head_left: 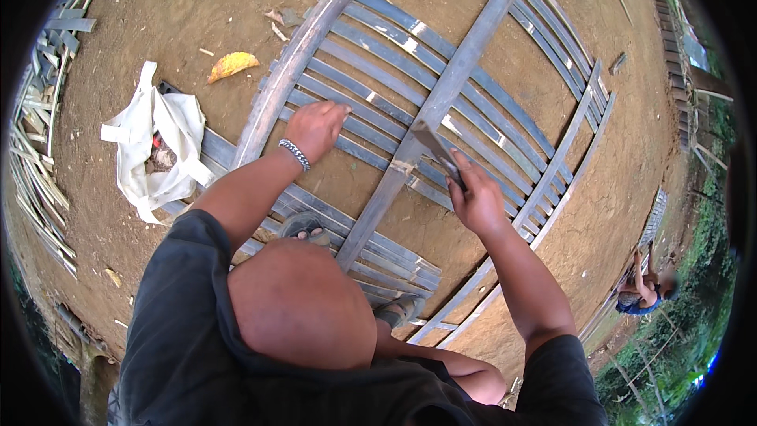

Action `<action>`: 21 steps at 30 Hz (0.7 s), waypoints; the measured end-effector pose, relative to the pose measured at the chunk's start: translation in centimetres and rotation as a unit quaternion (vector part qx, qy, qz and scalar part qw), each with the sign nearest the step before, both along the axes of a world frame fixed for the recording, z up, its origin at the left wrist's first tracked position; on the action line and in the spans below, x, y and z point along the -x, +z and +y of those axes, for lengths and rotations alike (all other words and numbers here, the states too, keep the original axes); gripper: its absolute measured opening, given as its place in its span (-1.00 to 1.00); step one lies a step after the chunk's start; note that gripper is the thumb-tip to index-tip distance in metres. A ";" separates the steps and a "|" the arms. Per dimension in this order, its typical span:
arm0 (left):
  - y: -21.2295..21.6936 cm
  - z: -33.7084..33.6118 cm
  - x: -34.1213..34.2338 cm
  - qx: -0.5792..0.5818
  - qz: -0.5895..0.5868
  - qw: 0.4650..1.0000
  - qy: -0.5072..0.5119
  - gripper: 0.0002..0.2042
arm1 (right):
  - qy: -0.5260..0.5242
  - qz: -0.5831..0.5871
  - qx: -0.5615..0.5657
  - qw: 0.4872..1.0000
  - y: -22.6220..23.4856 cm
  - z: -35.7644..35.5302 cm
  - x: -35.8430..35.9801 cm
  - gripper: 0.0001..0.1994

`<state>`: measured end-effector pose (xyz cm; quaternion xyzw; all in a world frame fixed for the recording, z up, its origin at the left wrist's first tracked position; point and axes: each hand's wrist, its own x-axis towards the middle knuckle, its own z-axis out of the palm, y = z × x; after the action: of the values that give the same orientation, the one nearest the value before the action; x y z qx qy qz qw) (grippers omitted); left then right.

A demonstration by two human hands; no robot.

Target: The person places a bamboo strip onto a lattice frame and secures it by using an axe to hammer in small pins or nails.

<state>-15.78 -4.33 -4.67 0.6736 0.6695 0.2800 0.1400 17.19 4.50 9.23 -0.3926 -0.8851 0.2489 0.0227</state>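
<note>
My left hand [318, 128], a chain bracelet at its wrist, is closed in a pinch over the slats, left of the middle rail. Whatever its fingertips hold is too small to make out. In my right hand [479, 196] is a dark, flat-headed hand tool [436, 147], its exact kind unclear. The tool's far end overlaps the middle rail [465, 59] in view. Under both hands lies a frame of dark bamboo or wooden slats [369, 77], crossed by long rails, with gaps between the slats. The left rail [272, 102] is paler and worn.
A white bag [189, 130] sits open on the dirt at the left, near a yellow leaf [233, 67]. Cut strips [39, 110] are heaped at the far left. My sandalled feet [306, 227] rest by the near slats. Another person [643, 293] crouches at the far right.
</note>
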 end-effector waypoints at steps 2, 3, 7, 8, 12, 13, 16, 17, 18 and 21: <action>0.3 0.2 0.4 0.010 0.005 1.000 -0.005 -0.85 | -0.015 0.079 -0.035 0.996 0.8 0.0 1.1 -0.40; 0.3 -0.2 0.3 0.003 0.007 1.000 -0.007 -0.83 | -0.005 0.109 -0.054 0.993 0.9 -0.4 1.3 -0.41; 0.8 -0.3 -0.2 -0.015 0.004 1.000 -0.009 -0.76 | -0.031 0.113 -0.015 0.993 0.8 -0.2 1.3 -0.43; 0.9 -0.3 -0.3 -0.012 0.002 1.000 -0.009 -0.75 | -0.048 0.082 0.013 0.995 0.9 0.0 1.2 -0.43; 0.5 -0.3 -0.5 -0.018 0.002 1.000 0.005 -0.75 | -0.081 -0.002 0.081 0.993 1.3 1.7 2.0 -0.44; 0.4 -0.2 -0.6 -0.018 0.001 1.000 0.005 -0.74 | -0.084 0.004 0.114 0.990 1.5 2.6 2.0 -0.45; 0.6 -0.3 -0.4 -0.016 0.017 1.000 0.003 -0.73 | -0.105 -0.050 0.192 0.974 2.4 6.0 3.2 -0.44; 0.7 -0.2 -0.5 -0.016 0.023 1.000 -0.001 -0.72 | -0.126 -0.062 0.227 0.964 1.7 7.5 3.0 -0.42; 0.6 -0.3 -0.7 -0.010 0.020 1.000 -0.004 -0.72 | -0.133 -0.068 0.250 0.957 1.3 8.5 3.0 -0.41; 0.4 -0.1 -0.4 0.009 0.020 1.000 -0.010 -0.71 | -0.120 -0.104 0.319 0.934 1.0 11.2 3.5 -0.41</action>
<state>-15.34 -4.48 -4.29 0.6847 0.6676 0.2592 0.1353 13.74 15.68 10.21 -0.5059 -0.7028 0.4717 -0.1662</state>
